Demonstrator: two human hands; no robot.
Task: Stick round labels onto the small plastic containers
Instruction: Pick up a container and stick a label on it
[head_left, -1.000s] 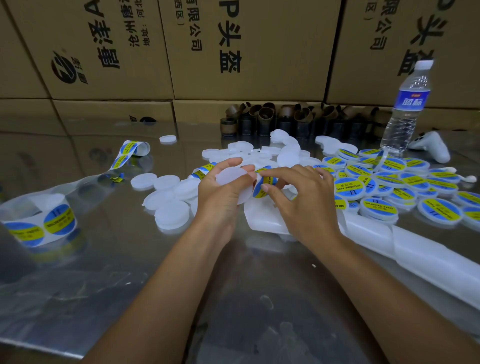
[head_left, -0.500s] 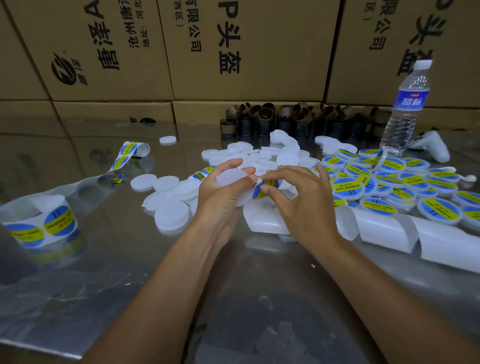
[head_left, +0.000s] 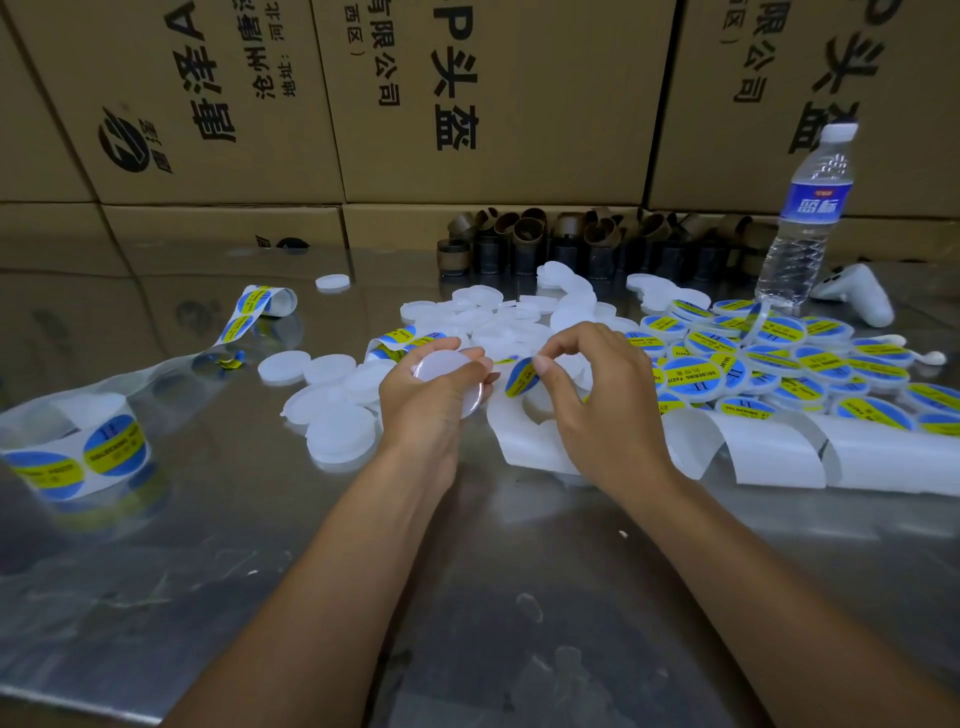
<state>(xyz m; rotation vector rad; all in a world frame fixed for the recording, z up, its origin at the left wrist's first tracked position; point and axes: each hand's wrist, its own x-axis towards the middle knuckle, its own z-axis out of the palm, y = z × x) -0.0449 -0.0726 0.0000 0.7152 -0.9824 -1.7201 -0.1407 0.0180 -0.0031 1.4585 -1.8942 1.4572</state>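
At the middle of the steel table (head_left: 467, 597) we list: one small plastic container (head_left: 447, 371), white and unlabelled, held above the surface in the left hand (head_left: 426, 410), whose fingers and thumb curl round its rim. Just beside its right edge is one round label (head_left: 521, 376), blue and yellow, pinched at its upper edge between thumb and forefinger of the right hand (head_left: 602, 405). We cannot tell whether label and container touch.

Left of the hands lies a cluster of about six blank containers (head_left: 340, 439), overlapping. Behind the hands is a looser heap of blank containers (head_left: 498, 317), too tangled for us to count. One lone container (head_left: 332, 282) lies apart, farther back.

To the right we find the labelled containers (head_left: 779, 364), well over twenty, packed edge to edge. In front of them runs one spent backing strip (head_left: 769, 452), curling toward the right border.

At the far left stands one label roll (head_left: 78, 447) showing two labels, its tail (head_left: 249, 312) trailing toward the centre.

Along the back we record a row of cardboard cores (head_left: 545, 244), one water bottle (head_left: 810, 218), one white controller (head_left: 857, 293) and a wall of cartons (head_left: 493, 93) closing the far edge.

Open room: bare metal from the hands down to the table's near edge, between and beside both forearms.
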